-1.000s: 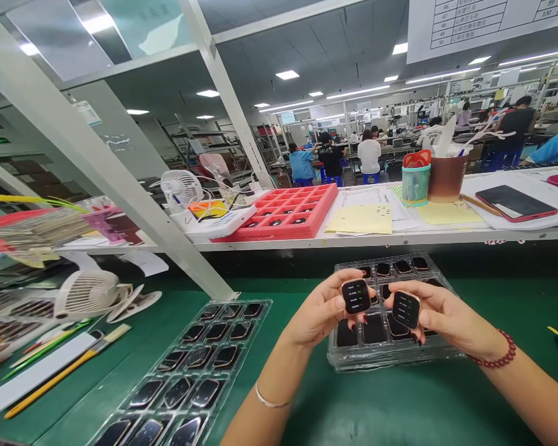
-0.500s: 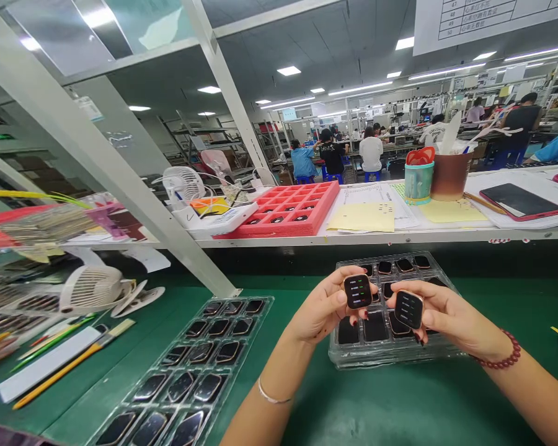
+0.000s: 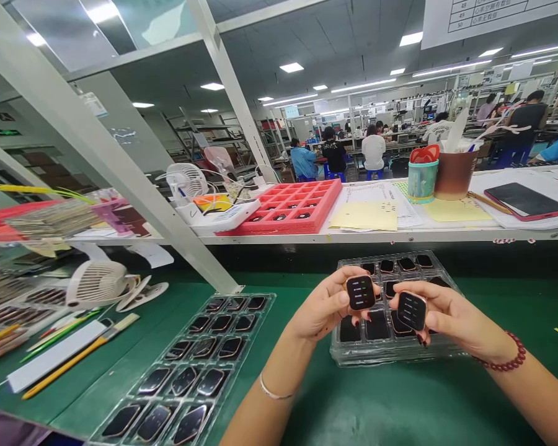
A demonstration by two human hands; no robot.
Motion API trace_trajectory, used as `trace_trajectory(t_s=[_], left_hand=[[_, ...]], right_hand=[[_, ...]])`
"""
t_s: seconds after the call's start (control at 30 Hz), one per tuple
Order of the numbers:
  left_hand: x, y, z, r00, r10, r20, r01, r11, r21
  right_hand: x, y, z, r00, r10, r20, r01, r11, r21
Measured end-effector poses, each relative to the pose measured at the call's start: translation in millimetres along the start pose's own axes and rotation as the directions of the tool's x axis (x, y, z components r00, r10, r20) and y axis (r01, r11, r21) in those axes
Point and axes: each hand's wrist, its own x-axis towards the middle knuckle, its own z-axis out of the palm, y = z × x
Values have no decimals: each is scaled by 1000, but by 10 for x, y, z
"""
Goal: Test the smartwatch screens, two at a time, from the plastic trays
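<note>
**Left hand** [image 3: 328, 305]: narrow grip, thumb and fingers pinching a square watch body [image 3: 361, 292] by its edges, lit screen showing rows of small text.

**Right hand** [image 3: 446, 317]: narrow grip, pinching a second watch body [image 3: 411, 311], also with a lit screen and tilted slightly.

**Position:** both watch bodies were held just apart, above a clear plastic tray [image 3: 390, 354] on the green bench [image 3: 376, 402]. The tray carried rows of dark watch bodies.

**Worn items:** silver bangle [image 3: 275, 394] on the left wrist; red bead bracelet [image 3: 506, 359] on the right wrist.

**Also on the bench:** a second clear tray [image 3: 260, 322] of watch bodies, left of the hands; a white desk fan [image 3: 100, 284] further left; a yellow pencil [image 3: 62, 370] beside a white strip [image 3: 56, 348].

**On the shelf [image 3: 353, 236] above:** a red foam tray [image 3: 279, 226] holding a few dark items, yellow paper [image 3: 365, 217], a brown cup [image 3: 454, 175] and a phone [image 3: 526, 201].

**Background:** seated co-workers [image 3: 373, 152] at distant benches.
</note>
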Motion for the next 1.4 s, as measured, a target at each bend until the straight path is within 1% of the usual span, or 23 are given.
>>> trace_trajectory(t_s=[0.27, 0.7, 0.97, 1.1, 1.4], left_hand=[[-24, -19, 9, 997, 8, 72, -10, 1000, 21], [-22, -10, 41, 996, 14, 91, -17, 999, 38], [-26, -14, 49, 997, -6, 72, 1, 998, 64], [-14, -11, 64, 999, 5, 46, -8, 997, 76], [-6, -44, 67, 999, 38, 35, -41, 994, 101]], right_hand=[[-19, 7, 1, 1000, 16, 4, -16, 1000, -24], [-18, 0, 8, 1000, 10, 10, -10, 1000, -3], [-14, 9, 12, 1000, 9, -5, -9, 1000, -21], [-11, 7, 14, 999, 9, -33, -10, 999, -44], [-7, -6, 35, 995, 2, -99, -10, 997, -77]])
